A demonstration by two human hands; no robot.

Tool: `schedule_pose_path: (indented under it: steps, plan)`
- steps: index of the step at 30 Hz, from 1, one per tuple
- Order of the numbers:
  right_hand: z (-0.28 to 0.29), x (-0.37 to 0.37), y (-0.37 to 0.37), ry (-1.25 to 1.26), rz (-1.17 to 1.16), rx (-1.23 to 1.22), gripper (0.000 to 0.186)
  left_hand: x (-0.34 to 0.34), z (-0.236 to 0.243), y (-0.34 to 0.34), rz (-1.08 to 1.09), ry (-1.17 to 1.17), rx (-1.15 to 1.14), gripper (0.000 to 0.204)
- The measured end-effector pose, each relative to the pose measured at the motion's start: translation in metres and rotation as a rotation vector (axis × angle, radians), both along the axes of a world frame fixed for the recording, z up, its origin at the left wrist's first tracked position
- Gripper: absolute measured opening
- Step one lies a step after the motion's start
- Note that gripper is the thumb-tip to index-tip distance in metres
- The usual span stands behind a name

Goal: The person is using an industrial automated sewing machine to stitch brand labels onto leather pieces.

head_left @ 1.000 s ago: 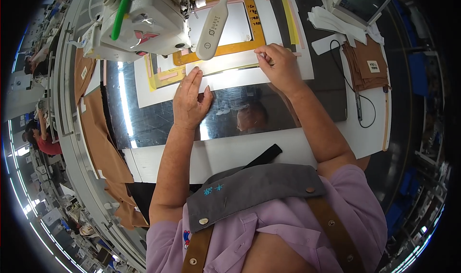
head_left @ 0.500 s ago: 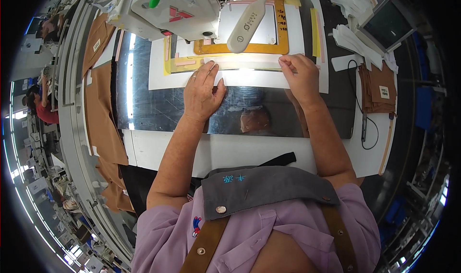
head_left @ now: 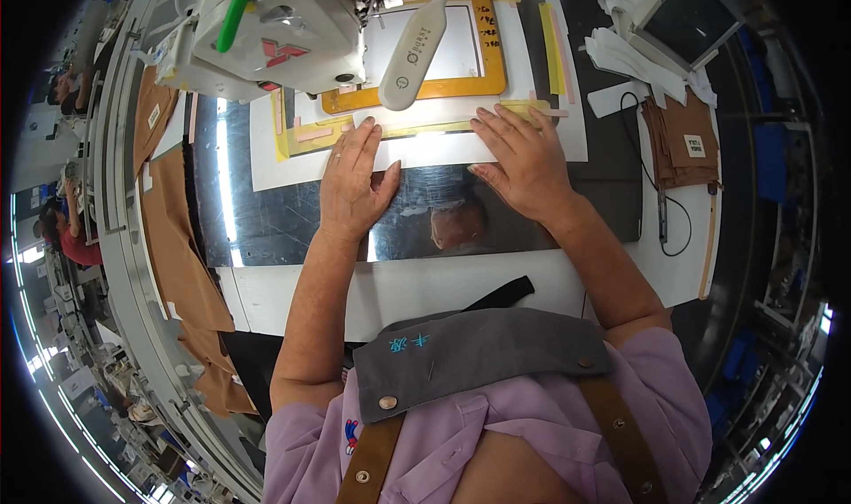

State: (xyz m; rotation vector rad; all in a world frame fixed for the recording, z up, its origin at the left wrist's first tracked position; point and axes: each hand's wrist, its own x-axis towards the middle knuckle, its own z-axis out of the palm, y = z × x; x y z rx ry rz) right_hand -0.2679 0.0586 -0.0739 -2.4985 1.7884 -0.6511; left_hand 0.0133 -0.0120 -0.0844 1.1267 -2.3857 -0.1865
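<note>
Our left hand [head_left: 359, 180] lies palm down, fingers stretched out together and thumb angled away, pressing fingertips on a white sheet [head_left: 266, 163] by its near yellow strip [head_left: 418, 127]. Right hand [head_left: 525, 163] is flat too, fingers a bit fanned on the strip's other end, thumb out to the side; neither seems to have hold of anything. Nearest thing to a container is the amber frame [head_left: 494, 74], with a white panel inside it. Blue shapes [head_left: 774, 163] beyond the right edge might be bins, too blurry for us to tell what's in them.

We're on a white worktop [head_left: 275, 300] with a shiny dark plate [head_left: 284, 229] on it. Sewing machine [head_left: 275, 34] looms over the far left corner, brown fabric [head_left: 177, 229] hangs along the left edge, and a labelled brown stack [head_left: 683, 140] sits at the right edge, with a screen [head_left: 691, 12] by the far right corner. Someone in a red top [head_left: 75, 247] is off past the left edge.

As for our sheet, it's on the plate toward the far edge, flat-looking, with yellow and pink taped bits.
</note>
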Motion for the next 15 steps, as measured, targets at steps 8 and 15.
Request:
schedule_pose_path:
  steps: [8, 15]
  plan:
    - [-0.005, -0.004, -0.003, 0.052, -0.053, 0.007, 0.065, -0.002, 0.002, -0.006, -0.083, -0.138, 0.118, 0.080]
    - [-0.004, 0.000, -0.006, 0.075, -0.100, 0.113, 0.079, -0.002, 0.002, -0.017, 0.016, -0.297, 0.108, 0.091]
